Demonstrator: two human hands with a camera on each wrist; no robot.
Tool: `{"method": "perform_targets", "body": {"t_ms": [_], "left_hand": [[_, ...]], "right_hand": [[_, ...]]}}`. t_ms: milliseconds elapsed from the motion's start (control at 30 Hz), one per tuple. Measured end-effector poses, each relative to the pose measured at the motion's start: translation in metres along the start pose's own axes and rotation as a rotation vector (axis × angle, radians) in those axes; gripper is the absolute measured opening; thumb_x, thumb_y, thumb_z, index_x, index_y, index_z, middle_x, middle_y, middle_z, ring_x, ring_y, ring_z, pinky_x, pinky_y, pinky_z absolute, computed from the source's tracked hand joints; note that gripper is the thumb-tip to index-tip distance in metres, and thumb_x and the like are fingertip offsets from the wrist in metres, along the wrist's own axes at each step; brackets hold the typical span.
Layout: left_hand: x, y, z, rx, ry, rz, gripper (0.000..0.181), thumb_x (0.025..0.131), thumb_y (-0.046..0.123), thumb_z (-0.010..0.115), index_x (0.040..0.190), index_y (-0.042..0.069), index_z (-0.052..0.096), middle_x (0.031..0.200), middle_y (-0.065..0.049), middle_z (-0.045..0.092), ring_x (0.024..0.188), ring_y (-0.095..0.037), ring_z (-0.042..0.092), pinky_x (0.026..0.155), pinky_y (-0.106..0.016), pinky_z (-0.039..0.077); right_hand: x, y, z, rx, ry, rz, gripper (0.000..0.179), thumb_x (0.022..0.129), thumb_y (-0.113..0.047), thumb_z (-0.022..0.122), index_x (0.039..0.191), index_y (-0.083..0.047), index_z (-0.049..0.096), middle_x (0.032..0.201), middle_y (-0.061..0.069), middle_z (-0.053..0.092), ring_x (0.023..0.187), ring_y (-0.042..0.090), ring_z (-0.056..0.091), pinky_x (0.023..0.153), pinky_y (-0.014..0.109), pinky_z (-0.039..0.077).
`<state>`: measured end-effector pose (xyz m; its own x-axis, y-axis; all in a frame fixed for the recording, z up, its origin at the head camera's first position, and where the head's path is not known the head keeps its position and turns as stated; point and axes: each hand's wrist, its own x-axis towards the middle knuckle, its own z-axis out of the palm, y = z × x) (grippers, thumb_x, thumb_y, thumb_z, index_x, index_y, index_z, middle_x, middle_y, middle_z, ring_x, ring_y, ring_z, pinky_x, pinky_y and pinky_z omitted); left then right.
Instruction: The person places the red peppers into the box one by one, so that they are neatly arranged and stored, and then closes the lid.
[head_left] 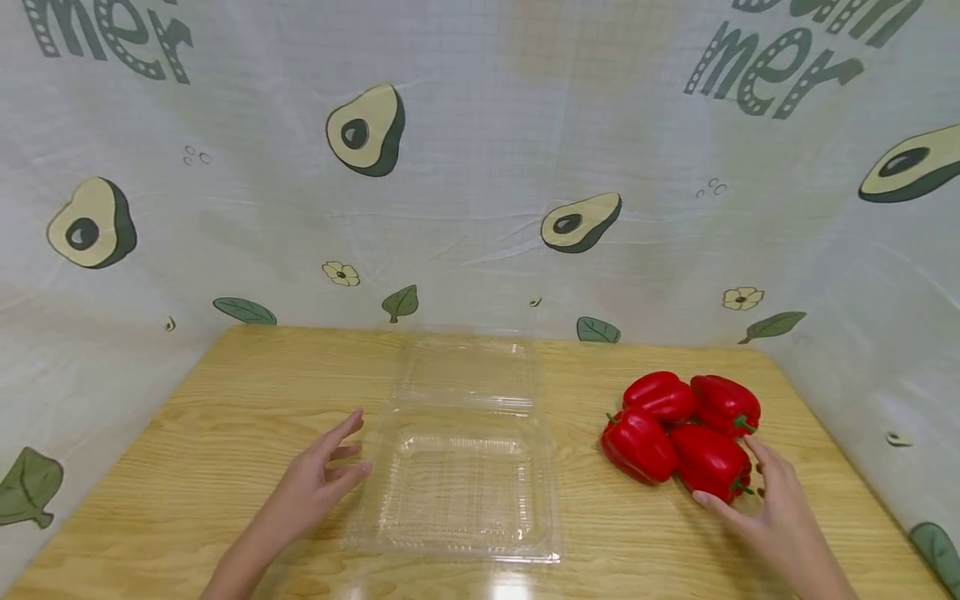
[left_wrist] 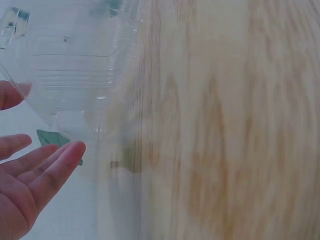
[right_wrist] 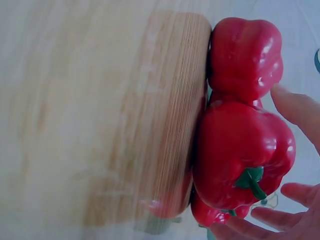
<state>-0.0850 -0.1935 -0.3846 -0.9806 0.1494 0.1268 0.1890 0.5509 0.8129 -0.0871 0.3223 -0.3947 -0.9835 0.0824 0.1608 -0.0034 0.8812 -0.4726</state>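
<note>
Left hand: it is released, with loose fingers and the thumb held apart from them. It is in the lower left of the frame, just beside the left edge of the box. I can't tell if it touches the box.
Right hand: it is released too, with its thumb and fingers spread around the near end of the front right pepper. It is in the lower right of the frame. I can't tell if the skin touches the pepper.
Front right pepper: red and shiny, with a green stem pointing to the right hand.
Front left pepper: red, with its green stem at the upper left. It is right of the box and well apart from it.
Back left pepper: red, just above the front left pepper in the frame.
Back right pepper: red, with a green stem at its lower right.
Box: clear plastic, flat in the lower middle of the frame. The wood shows through it.
Lid: clear too, folded back, above the box in the frame.
Surface: light brown wood with lines. The box and peppers are on it.
Cloth: pale, across the top and down both sides, with avocados, leaves, flowers and green letters.
</note>
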Motion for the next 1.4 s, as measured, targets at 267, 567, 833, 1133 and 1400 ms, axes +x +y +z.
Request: {"method": "perform_targets", "body": {"t_ms": [267,567,833,1133,1400], "left_hand": [[0.005,-0.006,0.003,-0.268,-0.076,-0.207,0.07,0.09,0.021,0.061,0.147,0.01,0.024,0.144,-0.02,0.038,0.11,-0.03,0.057,0.08,-0.028,0.054],[0.007,-0.009,0.007,-0.508,-0.119,-0.367,0.066,0.09,0.02,0.059,0.147,0.011,0.026,0.144,-0.019,0.038,0.12,-0.029,0.048,0.078,-0.029,0.054],[0.008,-0.015,0.002,-0.639,-0.206,-0.392,0.066,0.091,0.019,0.058,0.147,0.01,0.024,0.134,-0.003,0.047,0.102,-0.011,0.055,0.078,-0.026,0.053],[0.007,-0.018,-0.001,-0.674,-0.25,-0.381,0.063,0.091,0.015,0.058,0.146,0.013,0.028,0.127,0.001,0.046,0.087,-0.007,0.053,0.071,-0.023,0.053],[0.008,-0.02,0.0,-0.752,-0.282,-0.353,0.057,0.091,0.012,0.056,0.143,0.019,0.035,0.106,0.006,0.048,0.079,-0.002,0.052,0.068,-0.019,0.052]], "right_hand": [[-0.001,0.008,0.004,0.081,-0.001,0.002,0.101,0.073,-0.029,0.079,0.139,0.015,0.016,0.127,0.039,0.027,0.1,0.049,0.038,0.068,0.053,0.05],[0.001,0.01,0.002,0.167,-0.097,0.104,0.104,0.077,-0.029,0.076,0.141,0.015,0.006,0.128,0.041,0.025,0.099,0.053,0.048,0.066,0.041,0.055],[0.004,0.012,0.001,0.237,-0.192,0.193,0.106,0.081,-0.03,0.072,0.142,0.012,-0.003,0.131,0.039,0.025,0.105,0.054,0.049,0.072,0.039,0.055],[0.004,0.015,0.003,0.242,-0.222,0.22,0.104,0.082,-0.033,0.07,0.142,0.014,-0.001,0.127,0.037,0.029,0.106,0.05,0.049,0.076,0.04,0.055],[0.003,0.017,0.004,0.262,-0.224,0.243,0.097,0.084,-0.032,0.069,0.141,0.014,0.006,0.129,0.035,0.032,0.105,0.046,0.052,0.064,0.01,0.044]]}}
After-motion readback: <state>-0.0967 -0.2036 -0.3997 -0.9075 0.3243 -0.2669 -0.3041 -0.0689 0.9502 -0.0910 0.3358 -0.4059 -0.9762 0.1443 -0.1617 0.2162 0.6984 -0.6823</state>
